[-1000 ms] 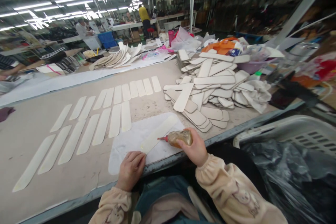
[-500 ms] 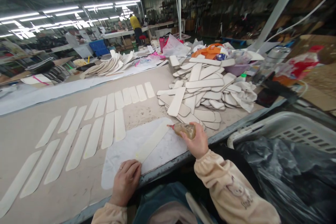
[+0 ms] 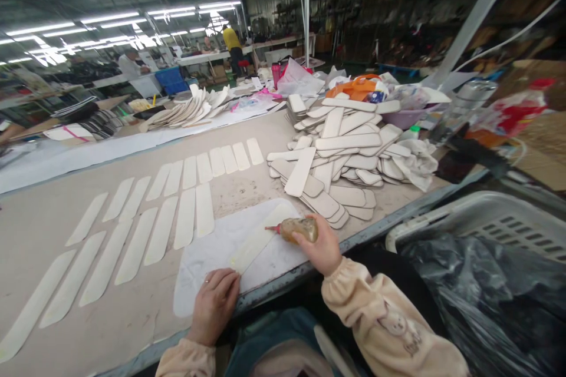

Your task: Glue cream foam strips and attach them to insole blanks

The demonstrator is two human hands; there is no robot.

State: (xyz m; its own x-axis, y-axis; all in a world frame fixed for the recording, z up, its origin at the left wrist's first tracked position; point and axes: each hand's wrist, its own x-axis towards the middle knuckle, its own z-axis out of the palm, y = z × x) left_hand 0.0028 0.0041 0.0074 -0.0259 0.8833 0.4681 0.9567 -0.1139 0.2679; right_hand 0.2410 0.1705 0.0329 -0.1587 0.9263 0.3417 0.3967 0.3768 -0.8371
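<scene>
Right hand (image 3: 322, 247) tips a bottle (image 3: 298, 228) over a pale strip (image 3: 254, 244)

A broad, brownish surface (image 3: 243, 191) fills most of the foreground. Beside its near edge, on the right, stands a pale plastic basket (image 3: 393, 240) with a black plastic bag (image 3: 486, 288) in it. A loose heap of dark-edged, round-ended pieces (image 3: 336, 141) lies on the right of the surface. Left of it, two slanting rows of pale strips (image 3: 136, 246) lie spread out side by side. A white sheet (image 3: 203, 265) lies close to the near edge, and the pale strip being worked lies diagonally on it.

The right hand is wrapped around the bottle, which is tilted almost on its side. The left hand (image 3: 216, 300) rests at the near end of that strip, fingers together and slightly bent; whether they pinch it cannot be told. The bottle's red nozzle (image 3: 273, 228) points left above the strip; contact is unclear. A ring (image 3: 207, 281) sits on a left finger.
</scene>
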